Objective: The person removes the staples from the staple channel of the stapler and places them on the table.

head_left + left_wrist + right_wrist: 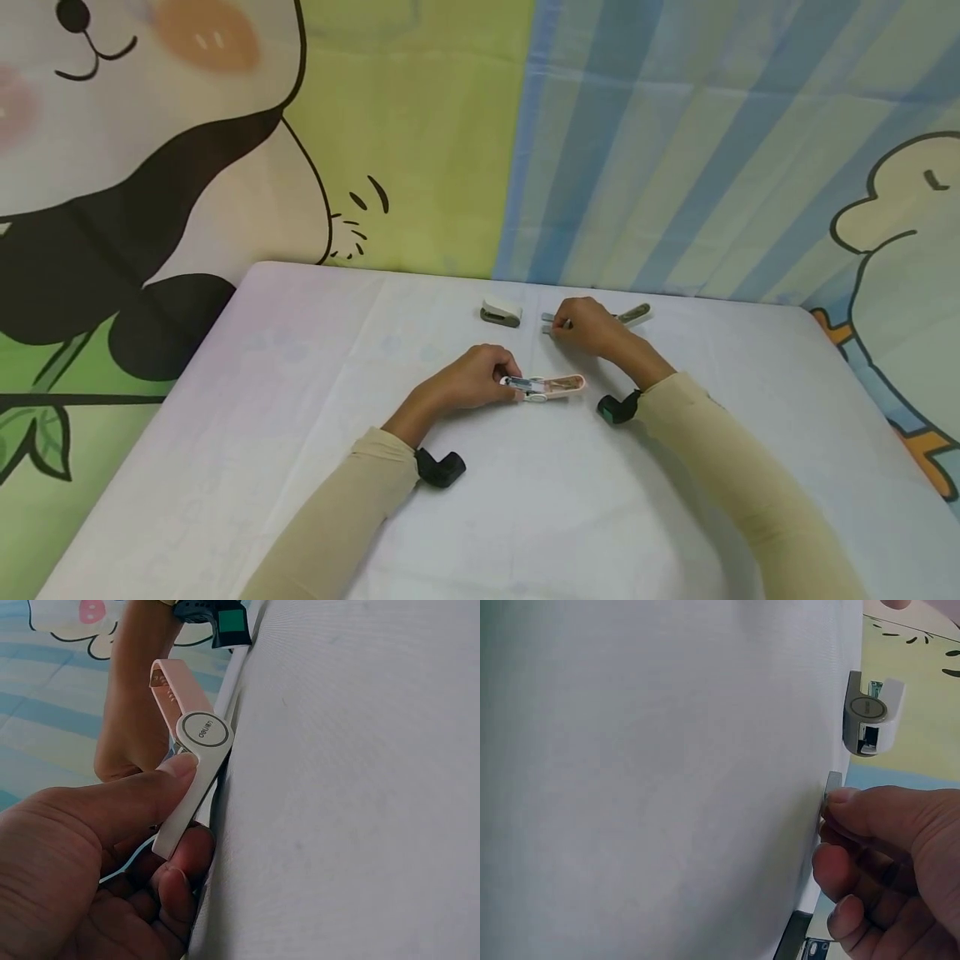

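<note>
My left hand [474, 377] pinches a small pink-and-white stapler [564, 384] low over the table, thumb on one side and fingers on the other. The left wrist view shows its white body [192, 791] with a round disc, and its pink arm [184, 686] standing out beyond the thumb. Farther back on the right, my right hand [588, 327] pinches a slim grey-green stapler [635, 314] by its grey end, which lies close on the table; the hand hides its middle. A white-and-olive mini stapler [501, 312] sits left of my right hand, untouched.
The white-covered table [315, 433] reaches back to a cartoon-printed curtain [420, 167]. Black wrist cameras [441, 468] sit on both sleeves, the right one close to the pink-and-white stapler.
</note>
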`<action>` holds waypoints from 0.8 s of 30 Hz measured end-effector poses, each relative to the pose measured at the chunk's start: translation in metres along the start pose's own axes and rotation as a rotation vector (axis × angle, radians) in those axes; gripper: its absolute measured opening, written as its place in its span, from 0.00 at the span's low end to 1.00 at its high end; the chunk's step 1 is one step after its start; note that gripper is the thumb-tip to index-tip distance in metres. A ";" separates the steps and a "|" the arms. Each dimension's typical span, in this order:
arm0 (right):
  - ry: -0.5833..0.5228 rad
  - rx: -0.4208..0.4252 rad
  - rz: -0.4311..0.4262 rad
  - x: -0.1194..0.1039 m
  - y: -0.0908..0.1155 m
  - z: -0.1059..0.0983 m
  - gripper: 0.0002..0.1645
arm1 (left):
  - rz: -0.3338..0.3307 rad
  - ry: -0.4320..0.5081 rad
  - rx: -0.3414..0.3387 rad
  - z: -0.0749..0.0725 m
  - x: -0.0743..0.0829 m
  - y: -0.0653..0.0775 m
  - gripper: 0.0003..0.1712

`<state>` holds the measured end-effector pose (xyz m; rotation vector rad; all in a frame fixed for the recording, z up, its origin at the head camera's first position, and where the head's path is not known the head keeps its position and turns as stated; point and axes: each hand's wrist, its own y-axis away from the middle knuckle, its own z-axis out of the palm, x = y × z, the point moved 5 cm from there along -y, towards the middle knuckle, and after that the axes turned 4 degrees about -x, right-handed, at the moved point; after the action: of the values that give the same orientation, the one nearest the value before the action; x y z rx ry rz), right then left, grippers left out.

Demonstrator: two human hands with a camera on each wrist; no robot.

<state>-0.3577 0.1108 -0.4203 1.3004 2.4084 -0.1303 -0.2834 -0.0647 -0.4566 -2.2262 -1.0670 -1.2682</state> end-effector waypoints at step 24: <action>-0.219 0.087 -0.116 -0.011 0.040 -0.012 0.13 | -0.007 -0.021 -0.001 0.000 0.002 -0.001 0.08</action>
<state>-0.3230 0.1282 -0.4011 1.1185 2.3107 -0.3938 -0.2841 -0.0632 -0.4548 -2.2425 -1.0832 -1.2514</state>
